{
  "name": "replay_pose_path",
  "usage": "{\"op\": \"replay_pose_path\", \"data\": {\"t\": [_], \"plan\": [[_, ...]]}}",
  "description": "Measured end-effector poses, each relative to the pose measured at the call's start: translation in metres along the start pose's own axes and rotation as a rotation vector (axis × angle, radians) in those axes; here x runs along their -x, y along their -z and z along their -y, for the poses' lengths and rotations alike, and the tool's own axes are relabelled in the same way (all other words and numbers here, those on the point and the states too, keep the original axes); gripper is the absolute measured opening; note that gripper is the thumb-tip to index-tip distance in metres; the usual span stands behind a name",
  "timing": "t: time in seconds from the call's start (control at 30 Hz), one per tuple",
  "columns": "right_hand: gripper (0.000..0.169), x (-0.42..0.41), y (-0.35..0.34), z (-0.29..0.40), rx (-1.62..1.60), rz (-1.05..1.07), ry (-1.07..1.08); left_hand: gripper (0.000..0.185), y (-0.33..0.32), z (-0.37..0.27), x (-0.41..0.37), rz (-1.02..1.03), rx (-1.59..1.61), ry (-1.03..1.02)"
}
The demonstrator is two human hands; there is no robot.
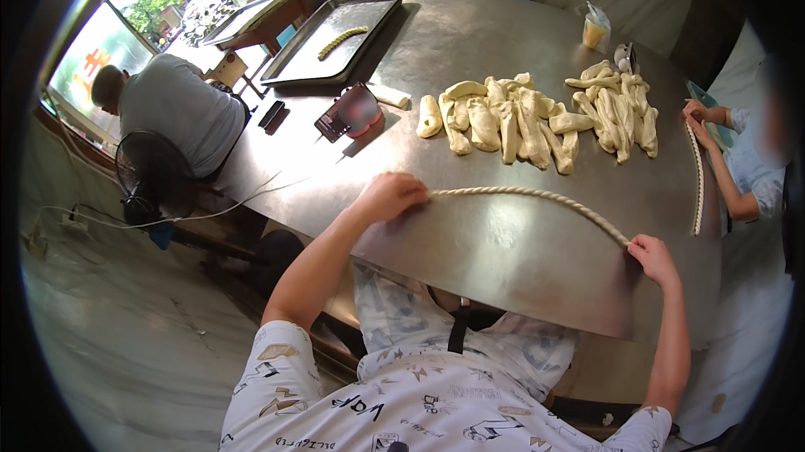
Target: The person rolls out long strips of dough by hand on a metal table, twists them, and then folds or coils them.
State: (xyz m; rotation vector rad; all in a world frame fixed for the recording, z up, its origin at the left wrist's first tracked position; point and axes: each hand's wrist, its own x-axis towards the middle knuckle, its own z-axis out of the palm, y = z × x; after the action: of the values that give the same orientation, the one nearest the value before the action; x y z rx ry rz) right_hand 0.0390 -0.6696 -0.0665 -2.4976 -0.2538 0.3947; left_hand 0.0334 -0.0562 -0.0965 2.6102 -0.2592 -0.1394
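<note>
A long twisted rope of dough arches over the metal table in front of me. Its left end is pinched in my left hand, its right end in my right hand. Beyond the rope lies a large pile of pale dough pieces, with a second pile to its right. At the far right a co-worker's hands touch the upper end of another twisted dough rope.
Back left, a large baking tray holds a short dough twist. A phone on a stand, a black object and a white cable are on the left. A bagged drink cup stands at the back right. A person sits beside a fan.
</note>
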Motion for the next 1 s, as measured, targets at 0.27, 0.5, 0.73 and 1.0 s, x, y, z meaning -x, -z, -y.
{"op": "replay_pose_path", "data": {"t": [0.27,0.5,0.73,1.0], "plan": [[0.020,0.023,-0.001,-0.028,-0.267,-0.149,-0.032,0.024,0.020,0.080,0.007,-0.232,0.012,-0.213],[0.045,0.067,-0.104,0.003,0.619,-0.388,0.152,0.022,0.015,0.128,0.018,-0.558,-0.213,0.005],[0.060,0.041,-0.081,-0.035,0.608,-0.546,-0.378,0.037,-0.006,0.118,0.042,-0.580,-0.343,0.063],[0.019,0.046,-0.024,-0.051,0.173,-0.243,0.061,0.021,-0.005,0.098,0.087,-0.298,-0.315,0.262]]}}
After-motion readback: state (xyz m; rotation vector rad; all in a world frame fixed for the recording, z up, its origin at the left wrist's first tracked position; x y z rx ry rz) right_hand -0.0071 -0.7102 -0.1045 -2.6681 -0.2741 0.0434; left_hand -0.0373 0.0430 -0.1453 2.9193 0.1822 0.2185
